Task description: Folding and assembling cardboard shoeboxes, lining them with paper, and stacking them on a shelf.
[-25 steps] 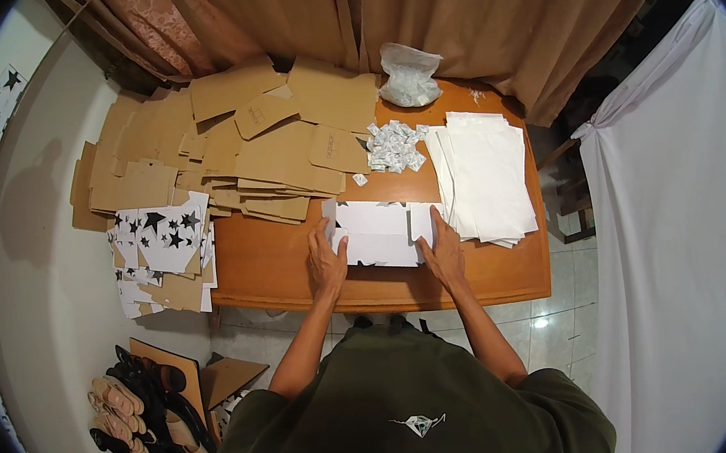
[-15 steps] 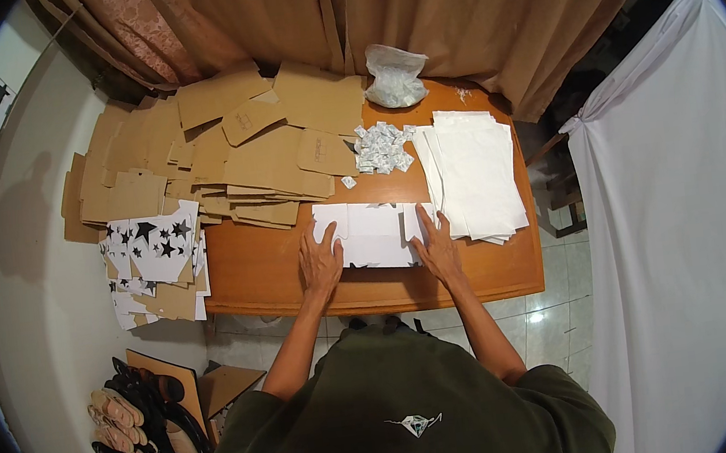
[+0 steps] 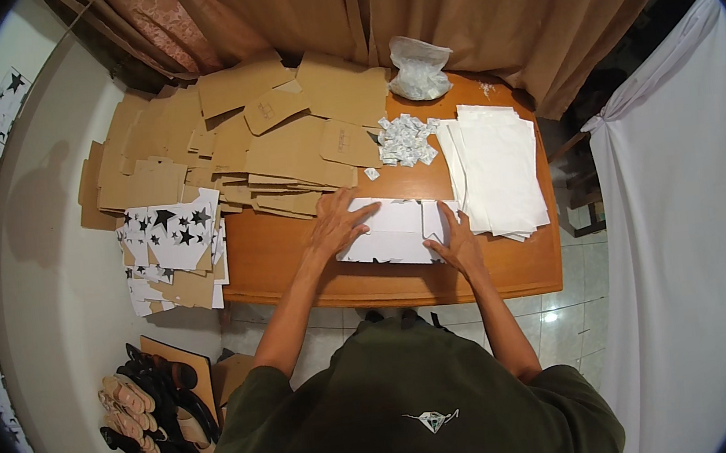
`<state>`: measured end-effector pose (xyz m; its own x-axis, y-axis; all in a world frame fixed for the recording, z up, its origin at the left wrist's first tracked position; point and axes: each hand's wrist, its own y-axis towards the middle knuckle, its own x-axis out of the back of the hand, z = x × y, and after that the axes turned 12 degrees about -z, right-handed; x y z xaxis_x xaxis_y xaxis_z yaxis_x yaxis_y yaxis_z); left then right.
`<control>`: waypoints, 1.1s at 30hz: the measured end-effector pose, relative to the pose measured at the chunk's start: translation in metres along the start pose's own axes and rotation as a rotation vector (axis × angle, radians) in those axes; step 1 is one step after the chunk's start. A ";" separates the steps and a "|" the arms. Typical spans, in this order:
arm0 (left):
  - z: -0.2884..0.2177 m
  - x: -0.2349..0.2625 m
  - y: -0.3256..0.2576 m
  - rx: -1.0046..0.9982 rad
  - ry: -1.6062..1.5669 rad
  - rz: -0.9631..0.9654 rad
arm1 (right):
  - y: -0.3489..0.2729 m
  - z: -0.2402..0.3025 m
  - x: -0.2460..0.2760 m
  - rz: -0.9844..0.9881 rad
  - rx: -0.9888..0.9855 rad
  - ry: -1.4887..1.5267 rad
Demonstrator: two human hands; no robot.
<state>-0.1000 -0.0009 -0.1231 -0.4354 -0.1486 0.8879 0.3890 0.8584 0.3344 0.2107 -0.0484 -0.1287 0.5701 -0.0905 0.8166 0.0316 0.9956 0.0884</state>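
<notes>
In front of me on the wooden table lies a partly folded white cardboard box, with black star print showing along its near edge. My left hand rests over its left end, fingers stretched and apart on the panel. At the opposite end, my right hand grips the raised end flap, thumb on the near side and fingers at the far corner. Part of each end is hidden beneath my hands.
Flat brown cardboard pieces cover the table's far left. Star-printed sheets lie at the left edge. Small white packets sit beyond the box, near a plastic bag. White paper sheets are stacked right. Shoes stand lower left.
My left hand has slid toward the far left corner of the box, its fingers now pointing right. The view has shifted slightly, and the box lies a little tilted.
</notes>
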 end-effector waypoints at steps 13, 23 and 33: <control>0.004 -0.004 0.018 -0.132 0.098 0.148 | 0.004 0.000 -0.004 0.035 -0.062 0.004; 0.005 -0.008 0.021 -0.154 0.133 0.132 | 0.005 -0.001 -0.006 0.027 -0.035 -0.032; 0.004 -0.023 0.017 -0.082 0.146 0.128 | 0.009 -0.003 -0.008 0.065 -0.069 0.013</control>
<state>-0.0868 0.0195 -0.1387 -0.2582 -0.1153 0.9592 0.5011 0.8329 0.2349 0.2088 -0.0390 -0.1364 0.5834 -0.0255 0.8118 0.0505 0.9987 -0.0049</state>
